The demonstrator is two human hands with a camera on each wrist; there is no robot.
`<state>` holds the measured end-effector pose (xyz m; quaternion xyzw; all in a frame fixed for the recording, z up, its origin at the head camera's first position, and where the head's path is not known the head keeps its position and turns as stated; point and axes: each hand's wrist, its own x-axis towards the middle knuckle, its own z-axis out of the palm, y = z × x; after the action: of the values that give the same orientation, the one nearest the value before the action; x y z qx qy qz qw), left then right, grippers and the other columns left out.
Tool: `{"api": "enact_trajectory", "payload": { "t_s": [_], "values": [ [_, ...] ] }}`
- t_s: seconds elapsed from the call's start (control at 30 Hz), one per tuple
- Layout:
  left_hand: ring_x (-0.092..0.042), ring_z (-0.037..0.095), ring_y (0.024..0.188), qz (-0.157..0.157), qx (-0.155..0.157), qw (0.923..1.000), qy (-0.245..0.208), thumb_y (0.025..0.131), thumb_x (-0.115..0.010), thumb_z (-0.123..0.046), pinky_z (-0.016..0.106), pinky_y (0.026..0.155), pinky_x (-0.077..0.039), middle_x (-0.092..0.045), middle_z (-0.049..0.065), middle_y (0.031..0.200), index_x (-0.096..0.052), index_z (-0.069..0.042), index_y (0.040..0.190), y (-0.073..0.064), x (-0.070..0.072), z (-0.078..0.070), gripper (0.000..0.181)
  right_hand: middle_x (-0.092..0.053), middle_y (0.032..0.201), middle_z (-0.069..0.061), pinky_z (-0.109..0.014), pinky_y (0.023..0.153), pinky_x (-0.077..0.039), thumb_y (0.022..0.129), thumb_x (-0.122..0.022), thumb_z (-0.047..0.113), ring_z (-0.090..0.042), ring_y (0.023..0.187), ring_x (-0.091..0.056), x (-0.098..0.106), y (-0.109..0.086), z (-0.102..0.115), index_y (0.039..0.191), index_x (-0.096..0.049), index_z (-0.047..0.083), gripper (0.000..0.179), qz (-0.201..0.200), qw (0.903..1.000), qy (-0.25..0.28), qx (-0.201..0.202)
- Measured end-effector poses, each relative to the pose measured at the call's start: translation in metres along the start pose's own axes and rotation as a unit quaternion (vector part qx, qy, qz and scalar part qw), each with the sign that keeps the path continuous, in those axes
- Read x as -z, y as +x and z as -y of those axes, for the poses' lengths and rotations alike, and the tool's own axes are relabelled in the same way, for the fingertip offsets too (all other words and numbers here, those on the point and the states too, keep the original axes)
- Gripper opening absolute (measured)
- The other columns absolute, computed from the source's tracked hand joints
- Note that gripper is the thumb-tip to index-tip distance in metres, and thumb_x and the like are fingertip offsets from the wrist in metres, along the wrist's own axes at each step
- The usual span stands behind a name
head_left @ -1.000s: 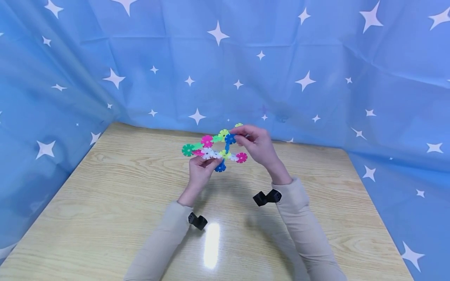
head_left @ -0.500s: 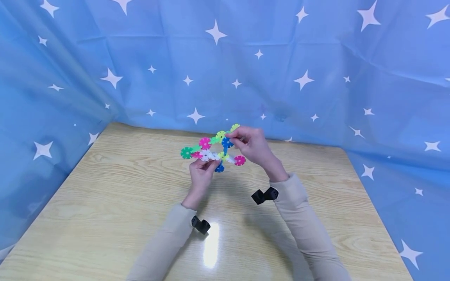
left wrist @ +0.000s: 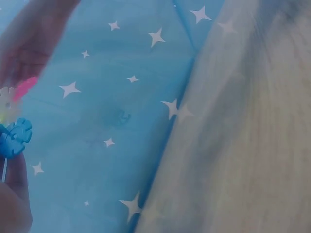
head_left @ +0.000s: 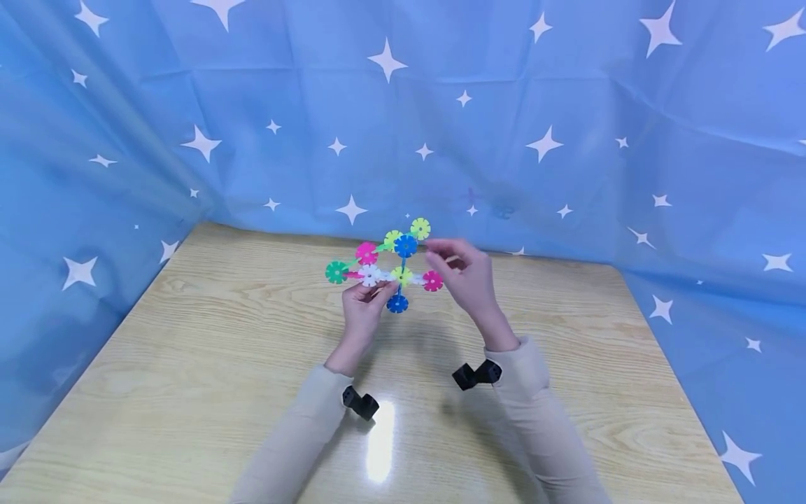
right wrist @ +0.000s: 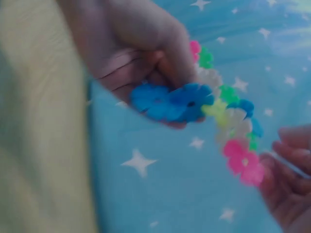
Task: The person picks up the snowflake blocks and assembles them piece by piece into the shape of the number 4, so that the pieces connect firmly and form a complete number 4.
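Note:
Several slotted plastic snowflake discs are joined into a branching figure (head_left: 369, 274), held above the wooden table. In the head view its far arm runs from a green disc (head_left: 336, 272) through pink to yellow (head_left: 420, 228); a nearer white-and-yellow row ends in a pink disc (head_left: 432, 281). Crossing that row is a blue strand, with one blue disc (head_left: 405, 246) on top and another (head_left: 397, 303) below. My left hand (head_left: 362, 311) pinches the figure by the white discs. Beside the upper blue disc, my right hand (head_left: 466, 276) has thumb and forefinger parted, holding nothing.
Under both hands lies a wooden table (head_left: 189, 364), with a bright light reflection near its front. Blue star-patterned cloth (head_left: 302, 105) hangs behind it and along both sides. Black wrist cameras (head_left: 476, 376) sit at both cuffs.
My right fingers have let go of the upper blue disc and drawn slightly right. That disc now shows whole. My left hand keeps its grip on the figure.

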<state>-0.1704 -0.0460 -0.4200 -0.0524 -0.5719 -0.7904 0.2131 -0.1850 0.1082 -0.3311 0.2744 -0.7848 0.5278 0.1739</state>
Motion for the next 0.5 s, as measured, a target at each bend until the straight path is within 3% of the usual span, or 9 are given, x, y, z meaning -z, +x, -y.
{"api": "enact_trajectory", "payload": {
  "t_s": [0.1,0.17,0.27,0.37,0.5],
  "values": [
    [-0.065,0.002,0.069,-0.01,0.019,0.9998,-0.004,0.079,-0.066,0.011,0.019,0.069,-0.055,-0.069,-0.008,0.074,-0.061,0.021,0.089,-0.001,0.001,0.005,0.015,-0.066,0.094,-0.021,-0.02,0.065,-0.05,0.084,-0.066,0.0,-0.018,0.078,-0.057,-0.001,-0.012,-0.011,0.107,-0.063,-0.01,0.024,0.047,0.9957,0.0,-0.081],
    [-0.064,0.002,0.068,-0.011,0.034,0.9993,-0.006,0.079,-0.067,0.01,0.017,0.067,-0.054,-0.068,-0.008,0.073,-0.063,0.019,0.088,-0.002,0.001,0.009,0.013,-0.066,0.087,-0.014,-0.018,0.061,-0.045,0.085,-0.068,0.004,-0.011,0.072,-0.052,-0.004,-0.017,-0.025,0.109,-0.064,-0.008,0.028,0.08,0.9878,0.021,-0.132],
    [-0.063,0.003,0.068,-0.009,0.066,0.9977,-0.014,0.08,-0.067,0.008,0.017,0.066,-0.054,-0.068,-0.008,0.072,-0.067,0.014,0.086,-0.005,0.001,0.015,0.009,-0.062,0.076,-0.003,-0.019,0.056,-0.042,0.085,-0.069,0.009,-0.009,0.066,-0.049,-0.007,-0.025,-0.048,0.108,-0.066,-0.004,0.027,0.099,0.9743,0.073,-0.188],
    [-0.063,0.004,0.069,-0.002,0.09,0.9958,-0.019,0.08,-0.068,0.007,0.017,0.067,-0.053,-0.068,-0.007,0.072,-0.067,0.014,0.086,-0.007,0.001,0.021,0.009,-0.062,0.074,0.002,-0.022,0.064,-0.05,0.085,-0.069,0.012,-0.011,0.07,-0.058,-0.009,-0.031,-0.059,0.105,-0.066,-0.005,0.027,0.097,0.9646,0.113,-0.218],
    [-0.061,0.004,0.07,0.023,0.112,0.9932,0.023,0.081,-0.069,0.003,0.017,0.065,-0.052,-0.068,-0.005,0.074,-0.066,0.016,0.09,-0.007,0.003,0.025,0.016,-0.066,0.078,0.0,-0.03,0.076,-0.056,0.086,-0.068,0.011,-0.014,0.075,-0.065,-0.01,-0.037,-0.066,0.105,-0.064,-0.009,0.028,0.087,0.9515,0.161,-0.247]
  ]
}}
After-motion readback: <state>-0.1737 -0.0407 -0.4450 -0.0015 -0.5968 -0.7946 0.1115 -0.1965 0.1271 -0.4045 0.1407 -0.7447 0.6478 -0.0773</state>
